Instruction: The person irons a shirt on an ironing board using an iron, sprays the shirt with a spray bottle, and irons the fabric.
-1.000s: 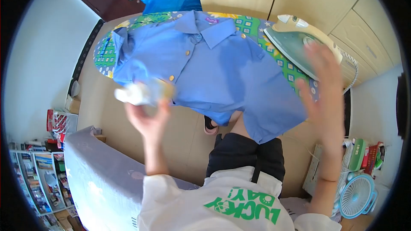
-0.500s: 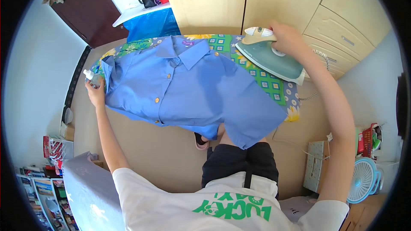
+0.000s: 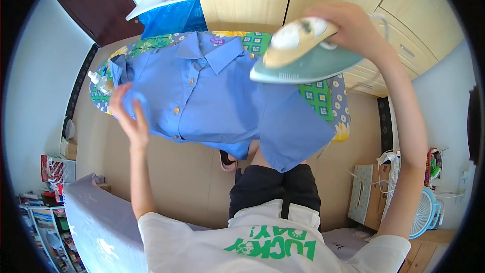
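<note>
Resting on the left end of the patterned ironing board point(image 3: 317, 95) is a transparent spray bottle point(image 3: 102, 84) with a white top. Just to the right of this bottle is the left hand point(image 3: 134, 124) of the person, with its thumb and fingers spread wide and a little curved. This hand is in front of the side edge of the blue shirt point(image 3: 212, 103), but one cannot tell whether the fingers touch the cloth. The shirt lies across the middle of the board, its collar point(image 3: 222, 55) turned toward the pale wooden cabinet point(image 3: 242, 0), and its gold buttons point(image 3: 176, 110) go down the front in a row. More to the right, one sleeve point(image 3: 295, 141) hangs over the near edge of the board. Above this sleeve is the green and cream iron point(image 3: 305, 63), tilted, its tip pointing to the left over the shirt; whether the tip touches the cloth is not clear. The right hand point(image 3: 351, 24) is closed around the iron's handle. Low at the far right, a light blue fan point(image 3: 424, 215) is partly behind the right arm.
</note>
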{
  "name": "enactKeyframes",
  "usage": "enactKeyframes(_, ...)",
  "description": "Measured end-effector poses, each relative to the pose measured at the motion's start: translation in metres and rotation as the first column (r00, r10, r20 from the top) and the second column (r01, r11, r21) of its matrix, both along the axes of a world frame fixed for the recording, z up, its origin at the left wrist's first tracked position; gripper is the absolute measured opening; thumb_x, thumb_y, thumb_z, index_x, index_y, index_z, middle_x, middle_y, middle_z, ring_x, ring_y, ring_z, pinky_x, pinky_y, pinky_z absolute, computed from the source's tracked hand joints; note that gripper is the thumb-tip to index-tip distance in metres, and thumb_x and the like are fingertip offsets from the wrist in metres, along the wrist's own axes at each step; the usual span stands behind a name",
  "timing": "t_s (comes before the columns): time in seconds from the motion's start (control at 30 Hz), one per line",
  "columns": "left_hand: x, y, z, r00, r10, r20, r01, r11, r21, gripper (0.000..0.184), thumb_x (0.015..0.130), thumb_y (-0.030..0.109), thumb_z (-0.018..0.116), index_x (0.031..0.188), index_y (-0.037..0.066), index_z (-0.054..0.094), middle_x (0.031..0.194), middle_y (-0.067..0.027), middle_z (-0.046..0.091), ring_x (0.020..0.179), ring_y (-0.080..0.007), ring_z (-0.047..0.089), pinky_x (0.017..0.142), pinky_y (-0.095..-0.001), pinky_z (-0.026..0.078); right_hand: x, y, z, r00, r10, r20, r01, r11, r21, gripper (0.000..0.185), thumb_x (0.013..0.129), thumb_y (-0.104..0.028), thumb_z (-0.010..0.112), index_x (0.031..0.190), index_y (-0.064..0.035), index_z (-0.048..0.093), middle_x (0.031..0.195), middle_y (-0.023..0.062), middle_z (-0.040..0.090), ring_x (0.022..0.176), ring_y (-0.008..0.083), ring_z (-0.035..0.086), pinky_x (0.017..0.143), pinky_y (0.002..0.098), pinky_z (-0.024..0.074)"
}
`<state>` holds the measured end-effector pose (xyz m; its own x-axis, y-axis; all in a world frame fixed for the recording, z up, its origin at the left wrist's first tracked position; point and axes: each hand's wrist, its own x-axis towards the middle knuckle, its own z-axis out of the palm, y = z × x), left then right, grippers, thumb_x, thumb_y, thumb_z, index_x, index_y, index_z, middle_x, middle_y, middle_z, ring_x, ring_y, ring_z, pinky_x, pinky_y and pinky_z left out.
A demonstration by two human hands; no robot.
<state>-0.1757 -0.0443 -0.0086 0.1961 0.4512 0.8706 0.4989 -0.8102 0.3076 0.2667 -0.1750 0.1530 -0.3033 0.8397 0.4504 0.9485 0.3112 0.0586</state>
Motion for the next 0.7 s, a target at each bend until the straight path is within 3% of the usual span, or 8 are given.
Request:
enactKeyframes(0.03,0.013,-0.016,-0.004,0.997,-0.007,-0.076,0.005,1.000,-0.024,0.043,0.084,-0.003,0.053,0.126,0.001,0.045,0.123,-0.0154,0.056,0.126,-0.0301,0.038,0.106,-0.0430,0.026,-0.006,0.007,-0.002,0.980,0.171,0.102,-0.163,0.983,-0.082,0.037,0.068,-0.010,0.069,0.105,-0.0142,0.065,0.094,0.0058,0.067,0.091,0.0256,0.063,0.079,0.0365,0.0496)
enactKeyframes(0.07,0.025,-0.032,-0.010,0.988,-0.014,-0.151,0.007,0.999,-0.047,0.041,0.083,-0.004,0.052,0.124,0.001,0.046,0.122,-0.0163,0.056,0.127,-0.0300,0.036,0.107,-0.0435,0.024,-0.013,0.012,-0.007,0.979,0.174,0.102,-0.166,0.983,-0.084,0.037,0.068,-0.010,0.069,0.105,-0.0142,0.065,0.094,0.0058,0.067,0.091,0.0256,0.063,0.079,0.0365,0.0496)
enactKeyframes(0.13,0.045,-0.059,-0.024,0.977,-0.026,-0.212,0.010,0.997,-0.076,0.041,0.083,-0.006,0.051,0.123,0.002,0.048,0.123,-0.0142,0.058,0.131,-0.0300,0.032,0.108,-0.0459,0.020,-0.030,0.020,-0.023,0.927,0.371,0.055,-0.362,0.923,-0.134,0.027,0.069,-0.009,0.070,0.096,-0.0116,0.065,0.092,0.0041,0.066,0.090,0.0249,0.062,0.077,0.0361,0.0487)
enactKeyframes(0.23,0.060,-0.085,-0.042,0.986,-0.049,-0.162,0.043,0.998,-0.042,0.042,0.082,-0.006,0.050,0.123,0.004,0.049,0.124,-0.0093,0.059,0.132,-0.0316,0.031,0.109,-0.0474,0.017,-0.041,0.033,-0.048,0.891,0.452,-0.048,-0.454,0.877,-0.159,0.024,0.070,-0.012,0.069,0.094,-0.0142,0.065,0.086,0.0023,0.065,0.085,0.0220,0.062,0.073,0.0365,0.0478)
enactKeyframes(0.33,0.065,-0.097,-0.053,0.993,-0.074,-0.092,0.062,0.990,-0.128,0.038,0.084,-0.002,0.050,0.121,0.003,0.053,0.124,-0.0078,0.059,0.131,-0.0321,0.035,0.109,-0.0486,0.016,-0.050,0.042,-0.067,0.882,0.463,-0.083,-0.470,0.856,-0.217,0.022,0.072,-0.012,0.070,0.093,-0.0137,0.063,0.088,0.0013,0.065,0.088,0.0228,0.061,0.079,0.0361,0.0471)
enactKeyframes(0.43,0.065,-0.097,-0.051,0.931,-0.127,-0.341,0.079,0.985,-0.151,0.032,0.085,0.011,0.051,0.114,0.004,0.061,0.124,-0.0093,0.059,0.128,-0.0313,0.042,0.108,-0.0473,0.021,-0.052,0.042,-0.078,0.875,0.479,-0.076,-0.484,0.855,-0.185,0.022,0.070,-0.010,0.070,0.090,-0.0140,0.063,0.087,-0.0003,0.064,0.087,0.0213,0.059,0.080,0.0347,0.0455)
enactKeyframes(0.53,0.064,-0.091,-0.053,0.886,-0.195,-0.420,0.111,0.970,-0.217,0.032,0.082,0.013,0.052,0.111,0.004,0.063,0.123,-0.0090,0.059,0.124,-0.0289,0.046,0.108,-0.0452,0.023,-0.057,0.039,-0.081,0.888,0.460,-0.026,-0.457,0.873,-0.171,0.025,0.066,-0.007,0.072,0.087,-0.0143,0.062,0.086,-0.0014,0.063,0.088,0.0198,0.058,0.080,0.0337,0.0447)
enactKeyframes(0.7,0.062,-0.088,-0.068,0.918,-0.119,-0.379,0.060,0.985,-0.165,0.031,0.081,0.012,0.051,0.108,0.005,0.065,0.122,-0.0085,0.060,0.120,-0.0256,0.051,0.108,-0.0432,0.023,-0.058,0.041,-0.092,0.901,0.433,-0.010,-0.432,0.899,-0.076,0.030,0.060,-0.004,0.072,0.085,-0.0149,0.061,0.087,-0.0020,0.063,0.090,0.0187,0.057,0.080,0.0332,0.0443)
